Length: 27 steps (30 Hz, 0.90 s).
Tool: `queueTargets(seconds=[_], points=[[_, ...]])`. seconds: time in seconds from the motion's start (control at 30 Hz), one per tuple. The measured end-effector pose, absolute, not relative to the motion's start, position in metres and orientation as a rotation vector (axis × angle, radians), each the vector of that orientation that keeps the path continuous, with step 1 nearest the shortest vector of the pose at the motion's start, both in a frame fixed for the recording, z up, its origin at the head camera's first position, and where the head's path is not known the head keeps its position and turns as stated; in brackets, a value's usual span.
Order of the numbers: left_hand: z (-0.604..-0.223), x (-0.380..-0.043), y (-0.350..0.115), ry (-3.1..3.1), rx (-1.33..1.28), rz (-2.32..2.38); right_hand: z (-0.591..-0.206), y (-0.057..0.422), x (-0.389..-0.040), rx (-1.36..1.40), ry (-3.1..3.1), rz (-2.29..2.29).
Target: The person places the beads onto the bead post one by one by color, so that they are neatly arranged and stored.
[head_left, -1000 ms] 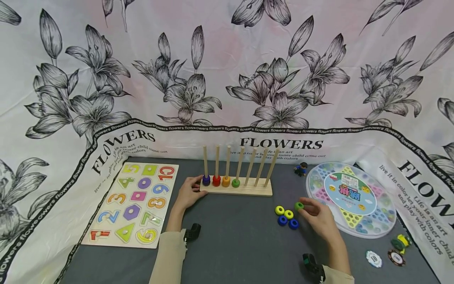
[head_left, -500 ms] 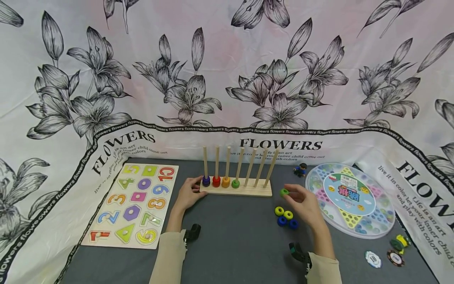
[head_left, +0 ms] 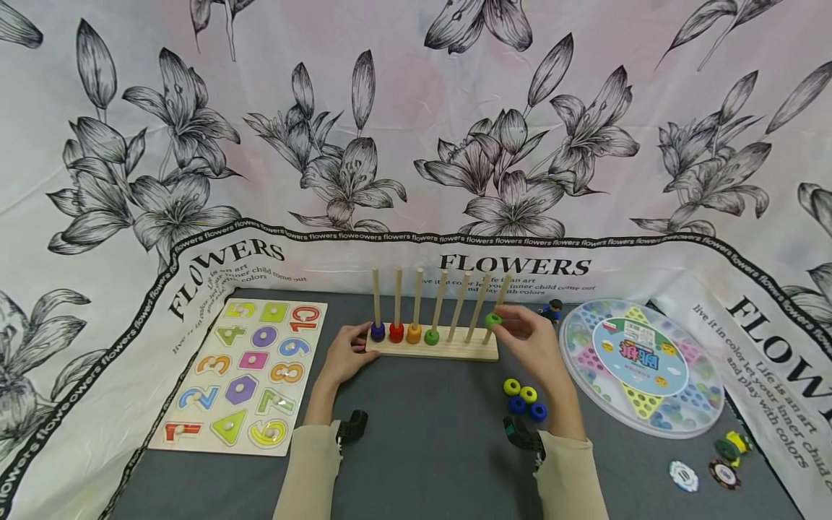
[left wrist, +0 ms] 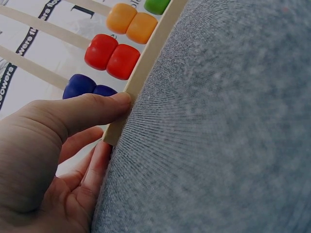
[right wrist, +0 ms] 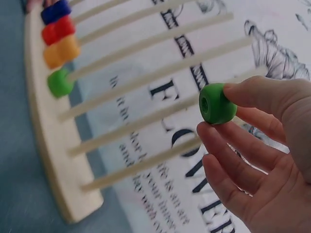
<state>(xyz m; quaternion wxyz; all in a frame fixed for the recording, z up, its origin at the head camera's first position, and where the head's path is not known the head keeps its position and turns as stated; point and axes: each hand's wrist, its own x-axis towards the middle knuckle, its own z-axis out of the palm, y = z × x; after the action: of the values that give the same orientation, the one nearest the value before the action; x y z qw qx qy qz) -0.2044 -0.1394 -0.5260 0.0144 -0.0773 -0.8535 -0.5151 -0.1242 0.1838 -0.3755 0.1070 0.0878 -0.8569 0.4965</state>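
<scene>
A wooden peg stand (head_left: 434,350) with a row of upright pegs stands at the middle of the table. My left hand (head_left: 343,356) grips its left end, the thumb on the front edge in the left wrist view. Stacked low on the first pegs are dark blue beads (left wrist: 80,86), red beads (left wrist: 122,61) and orange beads (left wrist: 141,27). The fourth peg bears one green bead (right wrist: 60,82); the pegs right of it are bare. Another green bead (right wrist: 217,103), its hole showing, is pinched between thumb and fingertips of my right hand (head_left: 529,339), near the rightmost pegs.
Two yellow beads (head_left: 512,386) and two blue beads (head_left: 517,404) lie in front of the right hand. A number puzzle board (head_left: 243,375) lies at left. A round game box (head_left: 640,368), a toy figure (head_left: 552,311) and poker chips (head_left: 685,476) are at right.
My right hand has carried the green bead left and away from me, from beside the loose beads to the stand's right-hand pegs. The left hand has stayed at the stand's end.
</scene>
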Motion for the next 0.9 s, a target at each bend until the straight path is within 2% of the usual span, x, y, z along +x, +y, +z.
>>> queueTargets(seconds=[0.47, 0.9], points=[[-0.526, -0.205, -0.140, -2.642, -0.244, -1.628, -0.343, 0.135, -0.138, 0.430, -2.281, 1.445], [-0.529, -0.205, -0.141, -2.643, -0.250, -1.612, -0.355, 0.110, -0.167, 0.261, -2.136, 1.483]])
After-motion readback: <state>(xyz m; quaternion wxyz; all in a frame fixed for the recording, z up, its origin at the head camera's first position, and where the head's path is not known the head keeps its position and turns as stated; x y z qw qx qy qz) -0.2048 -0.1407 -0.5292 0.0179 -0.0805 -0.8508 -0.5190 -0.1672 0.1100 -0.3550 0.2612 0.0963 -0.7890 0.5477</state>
